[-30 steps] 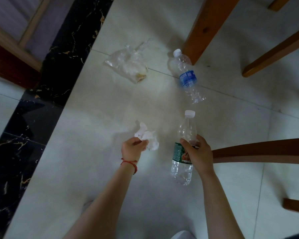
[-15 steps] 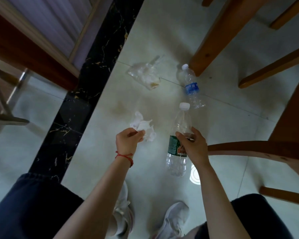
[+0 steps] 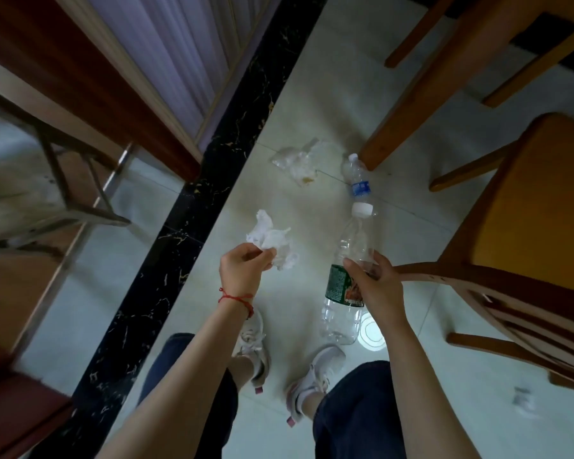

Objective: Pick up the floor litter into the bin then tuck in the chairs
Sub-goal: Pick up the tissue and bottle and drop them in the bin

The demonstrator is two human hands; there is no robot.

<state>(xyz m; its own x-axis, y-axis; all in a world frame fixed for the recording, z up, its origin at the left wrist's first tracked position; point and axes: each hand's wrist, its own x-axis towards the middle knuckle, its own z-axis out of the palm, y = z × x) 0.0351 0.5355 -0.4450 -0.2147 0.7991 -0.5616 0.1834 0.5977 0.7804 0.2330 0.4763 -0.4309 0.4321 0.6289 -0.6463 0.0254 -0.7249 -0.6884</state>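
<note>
Head view shows my left hand pinching soft, weightless crumpled tissue while my right hand grips the light, crushable green-labelled bottle mid-body.

The room is dim, with a cool, greyish cast over the pale floor. A round bright glare spot shines on the tile. Edges bend with wide-angle distortion, and the lower left and right corners smear into motion blur; shadows stay soft.
</note>
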